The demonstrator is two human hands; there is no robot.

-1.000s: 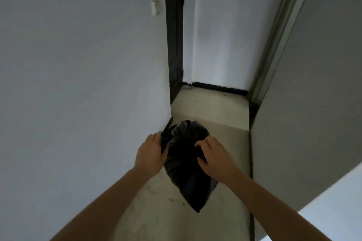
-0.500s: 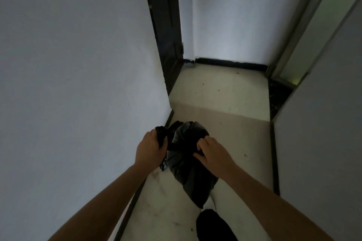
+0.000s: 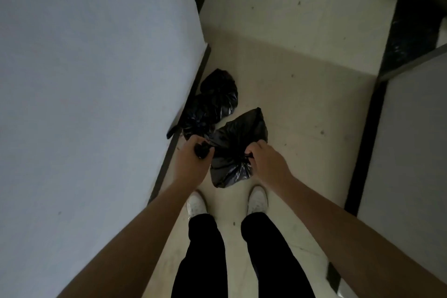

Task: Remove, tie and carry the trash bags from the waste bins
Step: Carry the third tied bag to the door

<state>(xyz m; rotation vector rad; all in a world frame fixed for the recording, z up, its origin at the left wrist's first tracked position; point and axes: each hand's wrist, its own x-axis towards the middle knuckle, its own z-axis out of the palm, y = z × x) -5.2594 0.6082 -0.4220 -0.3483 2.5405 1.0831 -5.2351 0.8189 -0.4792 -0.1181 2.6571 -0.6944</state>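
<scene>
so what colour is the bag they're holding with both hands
Black, with a glossy sheen on the creased plastic: the trash bag shows best in the head view.

Pale floor (image 3: pixel 302 94) — seemingly speckled — beside a white wall (image 3: pixel 96 80).

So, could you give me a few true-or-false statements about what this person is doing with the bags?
1. The left hand grips a black bag. True.
2. The right hand hangs free. False: it grips the same bag.
3. A second bag lies on the floor by the wall. True.
4. The shoes are black. False: they are white.
</scene>
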